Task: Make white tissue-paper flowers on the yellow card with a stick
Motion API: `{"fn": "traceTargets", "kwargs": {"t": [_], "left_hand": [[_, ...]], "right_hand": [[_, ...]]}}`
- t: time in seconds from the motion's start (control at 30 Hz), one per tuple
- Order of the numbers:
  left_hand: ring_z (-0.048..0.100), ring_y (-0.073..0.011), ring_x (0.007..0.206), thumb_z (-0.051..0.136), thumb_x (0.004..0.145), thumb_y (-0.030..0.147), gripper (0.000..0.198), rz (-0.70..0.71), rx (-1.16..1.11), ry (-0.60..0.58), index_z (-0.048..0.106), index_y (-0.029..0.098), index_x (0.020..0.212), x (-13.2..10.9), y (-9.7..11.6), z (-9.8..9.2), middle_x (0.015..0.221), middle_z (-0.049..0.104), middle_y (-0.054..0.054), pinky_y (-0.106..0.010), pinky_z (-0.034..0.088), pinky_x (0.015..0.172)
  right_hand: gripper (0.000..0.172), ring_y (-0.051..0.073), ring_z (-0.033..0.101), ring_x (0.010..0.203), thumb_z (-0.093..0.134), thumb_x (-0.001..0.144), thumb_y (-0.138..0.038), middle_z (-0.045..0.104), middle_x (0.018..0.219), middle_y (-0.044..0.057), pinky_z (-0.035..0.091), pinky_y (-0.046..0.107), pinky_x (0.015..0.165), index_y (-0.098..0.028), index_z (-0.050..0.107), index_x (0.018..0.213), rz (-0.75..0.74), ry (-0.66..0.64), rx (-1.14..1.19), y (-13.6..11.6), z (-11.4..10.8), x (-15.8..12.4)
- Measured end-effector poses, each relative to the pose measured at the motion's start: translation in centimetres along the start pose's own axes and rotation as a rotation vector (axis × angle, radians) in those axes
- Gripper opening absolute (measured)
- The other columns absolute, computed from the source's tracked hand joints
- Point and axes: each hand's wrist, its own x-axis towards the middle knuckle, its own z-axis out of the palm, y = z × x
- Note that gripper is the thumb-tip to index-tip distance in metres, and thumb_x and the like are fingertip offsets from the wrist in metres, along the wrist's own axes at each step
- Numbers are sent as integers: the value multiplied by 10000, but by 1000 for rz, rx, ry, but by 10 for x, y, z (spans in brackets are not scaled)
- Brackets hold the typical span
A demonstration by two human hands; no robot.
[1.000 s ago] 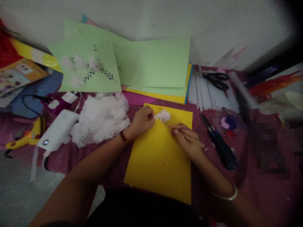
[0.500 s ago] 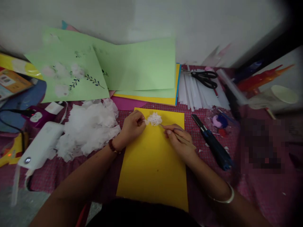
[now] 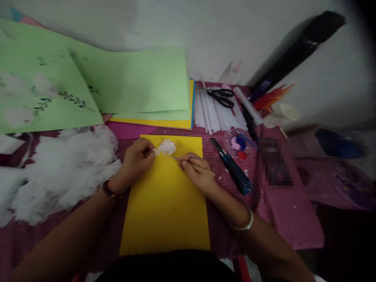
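Note:
A white, ruffled paper flower (image 3: 167, 147) lies near the top of a yellow sheet of card (image 3: 166, 203). Beside its left edge, my left hand (image 3: 138, 157) is closed, its thumb and finger pinching a small white strip that reaches toward the flower. From the right, my right hand (image 3: 196, 172) grips a slim, light wooden stick (image 3: 202, 169) like a pencil. The stick's tip points at the flower's lower right edge; whether it touches is too small to tell.
White crumpled tissue (image 3: 70, 168) is heaped on the left. Behind the card stands a folded green card (image 3: 149, 82) with dark leaf sprigs. To the right lie a utility knife (image 3: 232, 166), black scissors (image 3: 221, 96) on white paper strips (image 3: 210, 113), and small pom-poms (image 3: 237, 143).
The whole view has swung to the right, so everything appears farther left. Both hands keep the same hold beside the flower.

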Motion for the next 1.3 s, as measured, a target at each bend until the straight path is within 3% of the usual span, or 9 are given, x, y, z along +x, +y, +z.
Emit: {"fn": "traceTargets", "kwargs": {"t": [0.27,0.57,0.93,1.1,1.17,1.3], "left_hand": [[532,-128,680,536,757,186,30,-46,55,-21,560,188,773,2,-1,-2,777,583,3,-261,401,631],[534,-125,695,554,754,229,68,-97,48,-21,584,178,789,1,6,-5,788,600,5,-252,415,653],[528,-140,681,549,729,180,28,-59,18,8,561,197,749,2,3,-2,771,592,-10,-283,408,638],[525,-132,670,531,724,159,48,-51,7,29,564,184,749,-1,3,0,737,583,0,-267,409,623],[537,-129,690,515,720,138,52,-25,-40,39,553,173,730,-1,2,1,744,588,-7,-261,415,638],[517,-113,664,499,705,92,88,-38,-48,33,545,166,718,0,0,1,723,579,-2,-248,392,619]], "right_hand": [[176,132,635,801,471,887,-238,678,851,18,534,294,751,-221,645,867,-11,-26,-97,9,4,4],[179,142,646,872,474,881,-229,680,883,13,535,304,802,-223,651,859,-50,-28,-15,9,3,6],[158,134,634,800,493,856,-227,669,846,10,527,296,747,-224,650,849,-23,-9,38,8,3,5],[66,131,614,746,578,790,-235,628,794,4,506,267,666,-200,629,767,26,141,148,2,-3,2],[60,120,592,634,598,779,-247,612,720,-13,485,257,579,-203,629,751,91,196,162,0,-5,1],[87,135,622,628,608,789,-263,638,683,-6,491,260,563,-217,644,724,97,135,77,1,-8,1]]}}
